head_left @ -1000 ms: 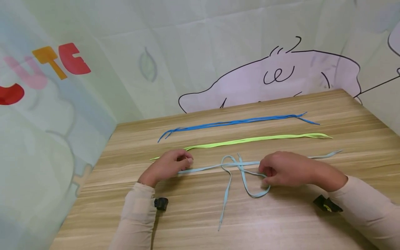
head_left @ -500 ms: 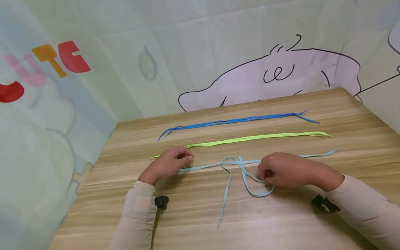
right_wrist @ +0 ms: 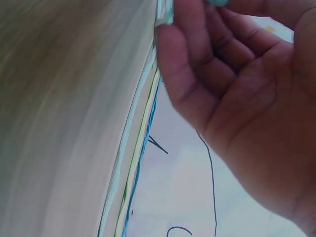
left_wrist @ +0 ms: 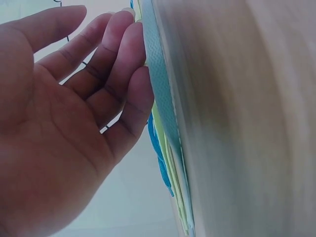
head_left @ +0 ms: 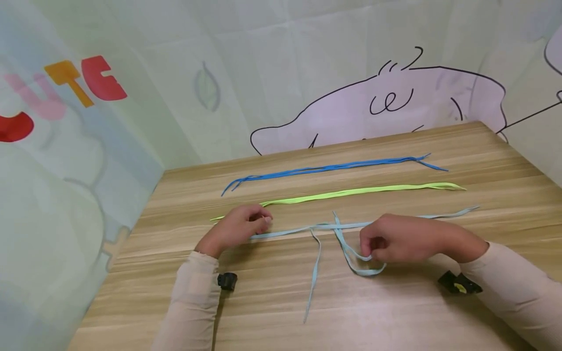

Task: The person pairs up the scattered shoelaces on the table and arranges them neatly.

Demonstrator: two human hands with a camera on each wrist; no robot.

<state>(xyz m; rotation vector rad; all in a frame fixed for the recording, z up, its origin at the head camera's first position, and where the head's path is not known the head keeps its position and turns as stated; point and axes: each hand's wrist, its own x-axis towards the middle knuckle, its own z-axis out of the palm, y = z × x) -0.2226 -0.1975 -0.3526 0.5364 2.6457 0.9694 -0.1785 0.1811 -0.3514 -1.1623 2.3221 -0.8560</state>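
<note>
A light blue shoelace (head_left: 281, 233) runs across the wooden table, one strand crossing it near the middle and a loose tail (head_left: 314, 278) hanging toward the front. My right hand (head_left: 401, 239) pinches part of this lace between thumb and fingers, and a loop (head_left: 366, 272) droops below the fingertips. At the lace's left part rests my left hand (head_left: 239, 229), its fingers loosely bent against or beside the strand. In the left wrist view the thumb of the left hand (left_wrist: 74, 113) stands apart from the fingers. The lace's left end is hidden behind that hand.
Behind the light blue lace lie a yellow-green shoelace (head_left: 351, 192) and, farther back, a blue shoelace (head_left: 325, 169), both stretched sideways. A printed fabric backdrop (head_left: 307, 63) stands along the table's rear and left edges.
My right hand has drawn the pinched strand slightly, and the small bend left of the crossing has flattened. The left hand has hardly moved.
</note>
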